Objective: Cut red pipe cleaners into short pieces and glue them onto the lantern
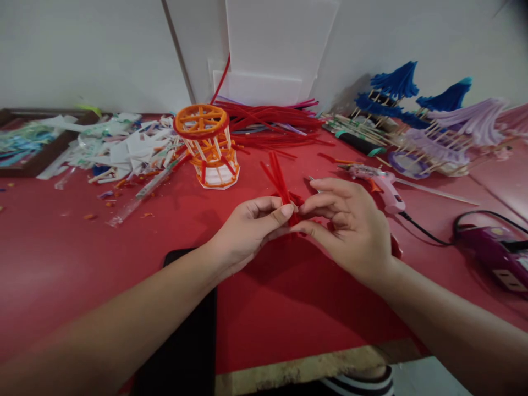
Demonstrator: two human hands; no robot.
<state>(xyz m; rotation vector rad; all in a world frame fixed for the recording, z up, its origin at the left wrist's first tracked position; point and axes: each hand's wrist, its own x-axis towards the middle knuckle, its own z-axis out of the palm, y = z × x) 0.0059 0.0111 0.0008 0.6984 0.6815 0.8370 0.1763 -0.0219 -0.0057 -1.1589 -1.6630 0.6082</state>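
Note:
My left hand (264, 223) pinches a small bundle of red pipe cleaners (277, 177) between thumb and fingers, their free ends fanning up and away from me. From the other side, my right hand (340, 220) has its thumb and fingertips closed at the lower part of the same bundle. Fingers partly hide how the stems lie there. Just beyond my hands stands an orange-and-white round frame (212, 146), with spoked top, thin white posts and a white base.
A pink hot glue gun (381, 184) lies to the right, its cord running to a purple power strip (490, 253). Loose red pipe cleaners (272, 121) are heaped behind. Scraps (132, 146) cover the back left; blue-roofed models (394, 82) stand back right. A black phone-like slab (185, 330) lies near me.

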